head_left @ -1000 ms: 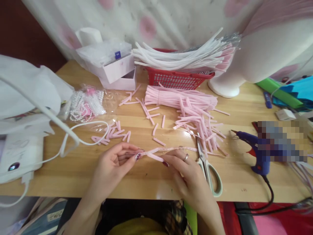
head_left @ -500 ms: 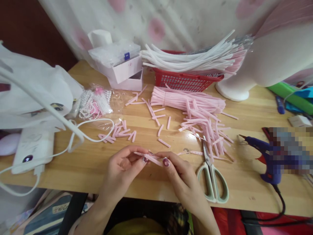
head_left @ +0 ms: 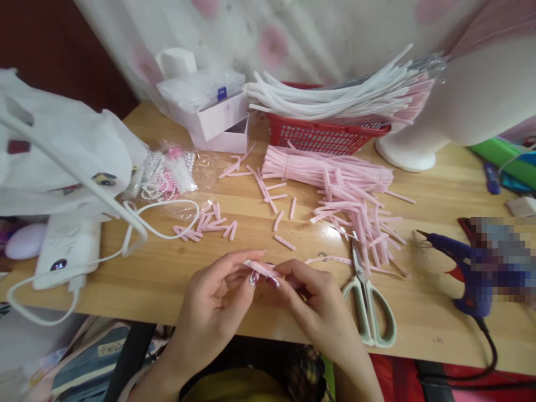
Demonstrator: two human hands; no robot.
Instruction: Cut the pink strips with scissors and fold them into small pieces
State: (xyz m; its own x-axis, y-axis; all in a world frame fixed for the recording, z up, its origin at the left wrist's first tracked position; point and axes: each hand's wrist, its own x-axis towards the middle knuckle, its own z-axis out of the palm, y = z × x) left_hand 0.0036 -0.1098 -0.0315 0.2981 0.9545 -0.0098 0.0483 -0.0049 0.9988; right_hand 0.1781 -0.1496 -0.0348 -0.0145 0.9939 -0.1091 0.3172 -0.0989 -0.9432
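A short pink pipe cleaner (head_left: pixel 262 268) is pinched between both hands above the front of the table. My left hand (head_left: pixel 221 293) grips its left part with thumb and fingers, and my right hand (head_left: pixel 310 296) closes on its right end. Fingers hide some of the strip. Just beyond the hands lie a few loose cut pipe cleaner pieces (head_left: pixel 285 242). Scissors (head_left: pixel 365 301) with pale green handles, blades slightly apart, rest beside my right hand. A thin measuring tape (head_left: pixel 335 259) runs behind that hand toward the blades.
Bent pink pipe cleaners (head_left: pixel 364 223) and a tied bundle (head_left: pixel 305 166) lie farther back, before a red basket (head_left: pixel 326 137) of white stems. Cut pieces (head_left: pixel 207 223) and bagged beads (head_left: pixel 170 176) are left. A blue glue gun (head_left: pixel 452 254) is right; a white power bank (head_left: pixel 62 251), left.
My fingertips have drawn closer together on the pink pipe cleaner, and its angle has shifted slightly. The whole view has moved a little; the things on the table stay put.
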